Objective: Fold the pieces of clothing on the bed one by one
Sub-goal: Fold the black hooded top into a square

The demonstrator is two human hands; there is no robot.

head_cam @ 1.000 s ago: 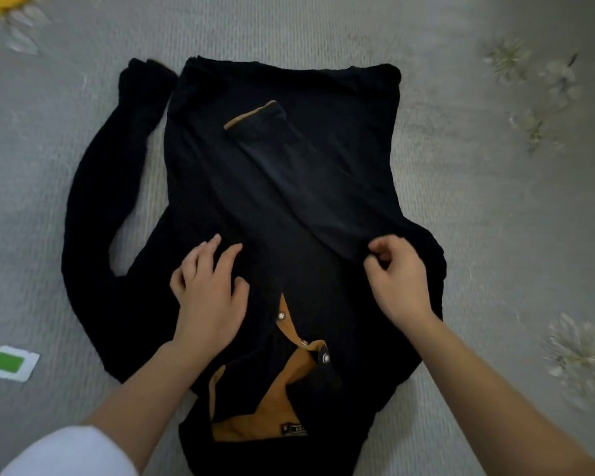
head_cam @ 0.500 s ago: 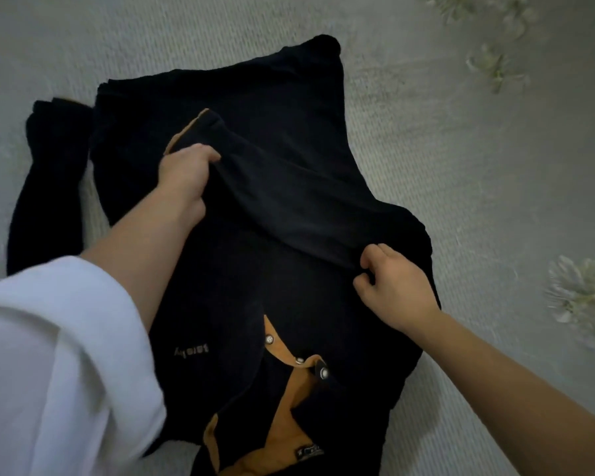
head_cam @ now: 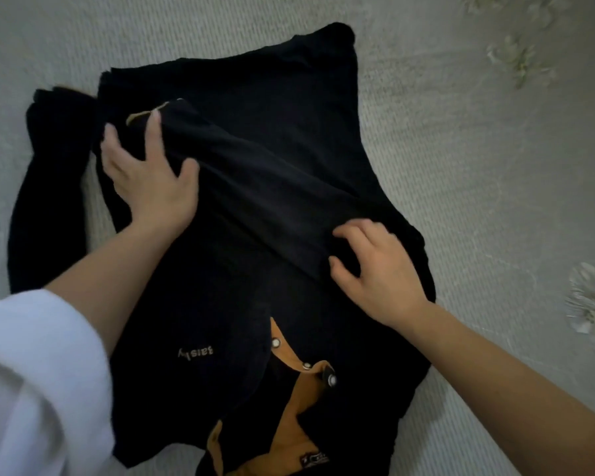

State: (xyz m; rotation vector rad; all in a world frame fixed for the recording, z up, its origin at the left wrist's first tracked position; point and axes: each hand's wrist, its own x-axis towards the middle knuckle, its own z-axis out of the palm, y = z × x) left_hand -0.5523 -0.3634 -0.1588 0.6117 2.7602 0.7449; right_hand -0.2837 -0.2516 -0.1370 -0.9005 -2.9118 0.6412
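Shirt [head_cam: 289, 132], black orange-lined long-sleeved knit: likely soft, limp; take at side edges. My left hand [head_cam: 152, 180] presses flat, right hand [head_cam: 378, 269] rests loose.

Just the one view here: a wide-angle cam on the person's head, pointing forward and steeply down at the bed [head_cam: 478, 173], close enough that the black shirt [head_cam: 282, 139] fills most of the frame. Both forearms run up from the bottom corners, with the left hand [head_cam: 152, 180] and right hand [head_cam: 378, 269] around mid-frame, and everything looks a bit soft.
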